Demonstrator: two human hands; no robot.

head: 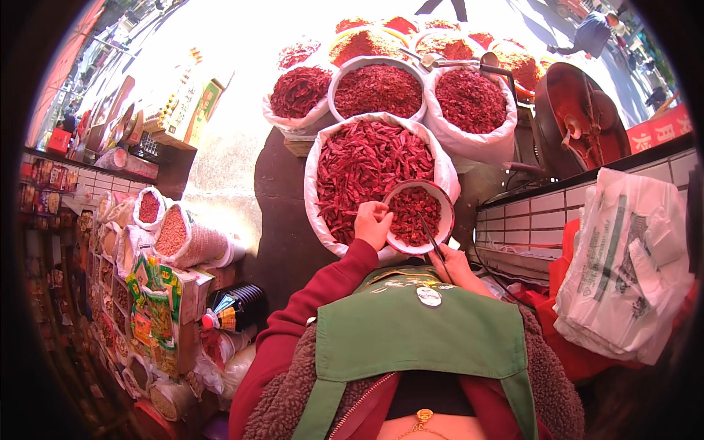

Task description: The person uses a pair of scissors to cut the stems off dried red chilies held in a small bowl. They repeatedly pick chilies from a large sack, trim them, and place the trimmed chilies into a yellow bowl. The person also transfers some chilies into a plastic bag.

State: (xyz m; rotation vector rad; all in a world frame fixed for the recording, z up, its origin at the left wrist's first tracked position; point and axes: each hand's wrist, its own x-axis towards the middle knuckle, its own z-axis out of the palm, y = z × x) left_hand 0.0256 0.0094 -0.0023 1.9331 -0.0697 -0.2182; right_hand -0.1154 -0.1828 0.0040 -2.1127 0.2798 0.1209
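A white bowl [446, 201] with a red outer side rests at the near right edge of a white sack [312, 187] full of whole dried red chillies [368, 159]. Cut pieces of dried chilli [410, 212] fill the bowl. My left hand [372, 223] is at its left rim with the thumb and fingertips brought together; whether a chilli is between them is too small to tell. Below the bowl, my right hand [459, 269] grips dark scissors [430, 234], whose blades point up and left over the cut pieces.
Behind stand a sack of dried chillies [300, 91], a round tub [379, 91] and another sack [467, 102] of crushed chilli. A dark metal pan [577, 118] stands right, above plastic bags [621, 269]. Left are grain sacks [173, 231] and a dark bottle [236, 308].
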